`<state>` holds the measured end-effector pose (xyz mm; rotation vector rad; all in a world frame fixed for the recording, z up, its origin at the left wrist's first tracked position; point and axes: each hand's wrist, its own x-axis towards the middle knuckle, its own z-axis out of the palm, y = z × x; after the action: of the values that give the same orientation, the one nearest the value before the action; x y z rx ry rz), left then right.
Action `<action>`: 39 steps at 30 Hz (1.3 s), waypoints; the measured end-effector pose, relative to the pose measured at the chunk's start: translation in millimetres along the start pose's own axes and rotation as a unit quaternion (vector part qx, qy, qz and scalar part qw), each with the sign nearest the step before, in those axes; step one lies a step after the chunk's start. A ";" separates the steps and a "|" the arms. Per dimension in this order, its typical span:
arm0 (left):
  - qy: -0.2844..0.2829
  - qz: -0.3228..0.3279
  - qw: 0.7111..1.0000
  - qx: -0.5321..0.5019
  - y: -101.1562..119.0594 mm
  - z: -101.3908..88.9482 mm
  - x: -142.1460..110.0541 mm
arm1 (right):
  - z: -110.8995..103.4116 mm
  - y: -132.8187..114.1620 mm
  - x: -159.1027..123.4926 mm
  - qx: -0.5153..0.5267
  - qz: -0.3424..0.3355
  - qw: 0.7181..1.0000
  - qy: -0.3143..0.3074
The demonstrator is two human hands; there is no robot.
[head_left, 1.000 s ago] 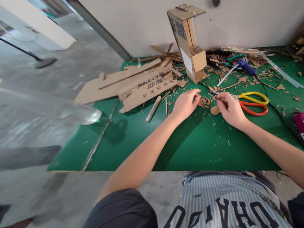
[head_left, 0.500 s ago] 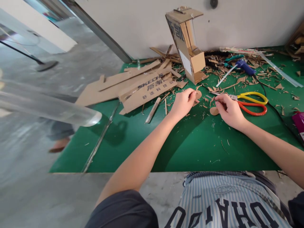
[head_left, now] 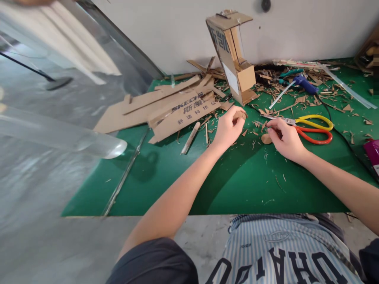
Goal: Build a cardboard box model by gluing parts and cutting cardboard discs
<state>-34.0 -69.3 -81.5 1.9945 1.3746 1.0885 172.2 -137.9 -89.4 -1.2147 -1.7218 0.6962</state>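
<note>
My left hand (head_left: 228, 128) is closed around a small round cardboard disc (head_left: 241, 114), held just over the table with part of it hidden by the fingers. My right hand (head_left: 286, 139) is pinched, its fingertips together; what they hold, if anything, is too small to make out. Beside those fingertips another cardboard disc (head_left: 266, 139) lies on the green table (head_left: 237, 185). Just behind the right hand rest scissors (head_left: 314, 128) with one yellow and one red handle. Beyond both hands a tall cardboard structure (head_left: 231, 59) stands upright.
Flat cardboard pieces (head_left: 189, 106) are piled at the back left. Scraps surround a blue glue gun (head_left: 306, 84) with a black cord and teal-handled pliers (head_left: 291, 73). A clear tube (head_left: 97, 144) juts over the left edge. Light cloth (head_left: 77, 43) blurs at upper left.
My left hand has turned and closed further around its disc. The right hand is almost still. At left, a person's lower leg has gone from view and light cloth has appeared.
</note>
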 end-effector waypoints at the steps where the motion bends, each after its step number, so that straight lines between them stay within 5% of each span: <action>1: 0.009 -0.017 1.000 -0.019 -0.8 -0.4 1.2 | -0.1 -0.1 -0.2 0.002 0.003 1.000 -0.001; 10: 0.002 -0.151 0.977 -0.151 -18.6 1.9 11.0 | 1.8 -0.6 -1.5 0.024 0.007 1.000 -0.016; 19: -0.075 0.041 0.990 0.112 -16.6 -4.7 4.1 | 0.1 1.8 1.8 0.051 0.033 0.998 0.023; 23: -0.167 -0.003 0.985 0.030 3.6 -5.6 -2.9 | 1.2 10.2 5.4 0.103 0.074 0.991 0.048; 26: -0.193 -0.001 0.978 0.077 14.1 -6.0 -5.3 | 3.8 13.1 4.9 0.122 0.065 0.990 0.031; 35: -0.056 -0.045 0.923 0.378 2.3 -15.0 3.4 | 6.1 9.3 2.2 0.116 0.061 0.991 0.001; 37: -0.080 -0.014 0.938 0.336 5.9 -18.5 3.6 | 6.3 12.2 3.4 0.124 0.067 0.990 0.018; 39: -0.185 -0.004 0.961 0.206 12.6 -20.3 1.4 | 6.0 14.6 5.3 0.149 0.087 0.984 0.038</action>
<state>-43.6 -73.7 -60.1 2.3269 1.4824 0.4049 172.4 -127.4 -102.3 -1.1724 -1.4010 0.9628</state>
